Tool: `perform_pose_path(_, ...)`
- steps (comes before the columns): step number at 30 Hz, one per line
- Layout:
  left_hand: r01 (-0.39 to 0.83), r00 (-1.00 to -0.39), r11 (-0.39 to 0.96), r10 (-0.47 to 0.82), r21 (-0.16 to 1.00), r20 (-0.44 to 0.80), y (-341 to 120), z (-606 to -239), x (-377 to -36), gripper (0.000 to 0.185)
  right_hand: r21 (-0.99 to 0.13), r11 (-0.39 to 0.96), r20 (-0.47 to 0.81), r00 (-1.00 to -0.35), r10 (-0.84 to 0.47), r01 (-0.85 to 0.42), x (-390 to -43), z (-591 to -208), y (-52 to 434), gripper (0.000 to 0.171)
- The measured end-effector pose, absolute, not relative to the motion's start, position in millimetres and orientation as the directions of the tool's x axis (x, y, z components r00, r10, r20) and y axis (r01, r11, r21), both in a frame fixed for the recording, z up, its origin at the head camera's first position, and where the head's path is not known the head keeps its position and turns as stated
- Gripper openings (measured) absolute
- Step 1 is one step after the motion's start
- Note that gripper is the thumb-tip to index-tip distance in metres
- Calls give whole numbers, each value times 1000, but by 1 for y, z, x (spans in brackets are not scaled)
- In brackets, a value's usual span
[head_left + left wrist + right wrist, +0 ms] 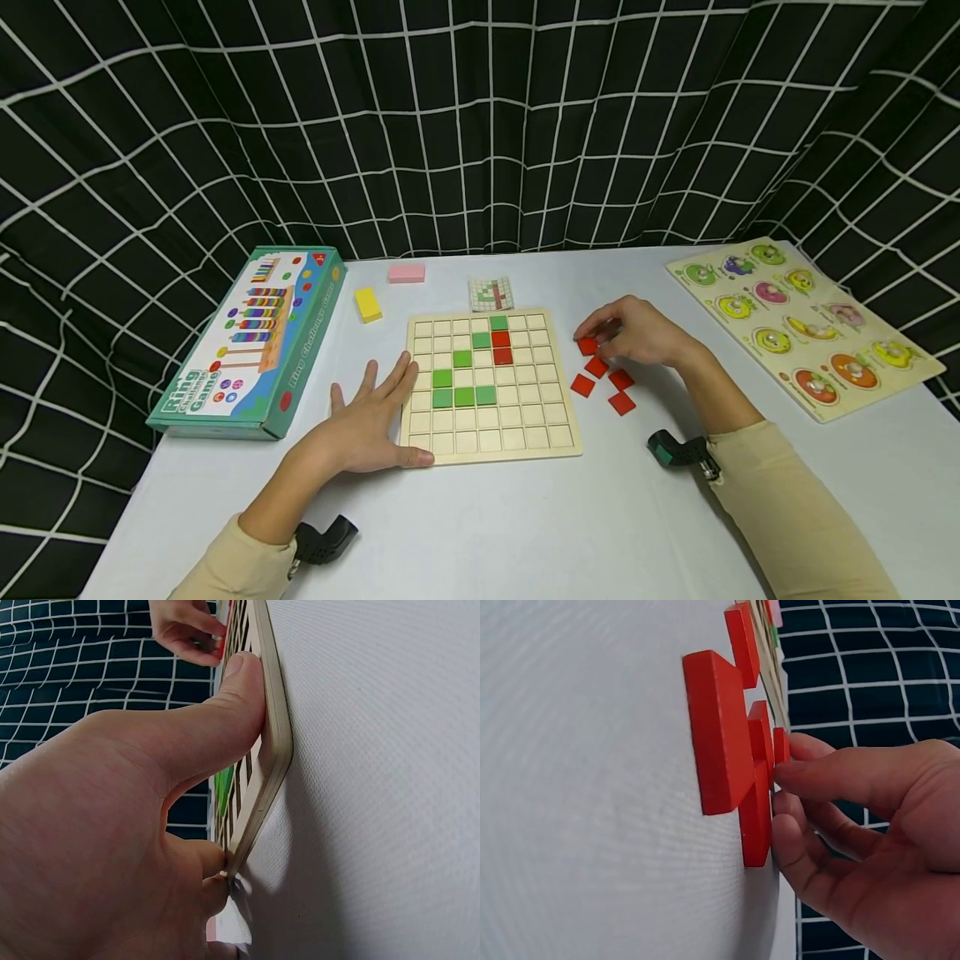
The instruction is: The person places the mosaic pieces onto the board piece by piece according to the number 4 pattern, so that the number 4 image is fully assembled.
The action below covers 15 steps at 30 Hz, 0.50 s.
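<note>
A square wooden grid board [525, 437] lies mid-table, with several green tiles [462, 358] forming a stepped outline. Two red tiles [502, 356] sit in its cells, one below the other, under the topmost green one. Across the board's left edge rests my left hand [367, 425], fingers spread, its thumb on the near left corner. Right of the board, my right hand [637, 332] pinches a red tile [587, 346] between thumb and fingers. Just below it lie several loose red tiles [622, 404], which the right wrist view shows as thick red pieces [716, 735].
A small pattern card [491, 293] lies behind the board. A yellow block [368, 305] and a pink block [407, 273] stand at the back left, beside a ring game box [255, 333]. To the right is a fruit puzzle board [772, 292]. Black gridded cloth [480, 125] hangs behind.
</note>
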State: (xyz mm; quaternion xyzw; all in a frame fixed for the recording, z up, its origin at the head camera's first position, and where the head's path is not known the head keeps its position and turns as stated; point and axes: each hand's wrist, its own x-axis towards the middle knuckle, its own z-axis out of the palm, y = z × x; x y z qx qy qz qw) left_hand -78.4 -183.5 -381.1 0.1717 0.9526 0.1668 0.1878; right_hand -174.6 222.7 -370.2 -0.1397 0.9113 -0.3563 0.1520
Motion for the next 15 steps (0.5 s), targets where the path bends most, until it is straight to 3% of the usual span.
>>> perform_pose_path(15, 270, -869, 886, 393, 377, -300, -185, -383, -79, 128, -712, 700, -190, -948, -256, -47, -174, -366, 219, 35)
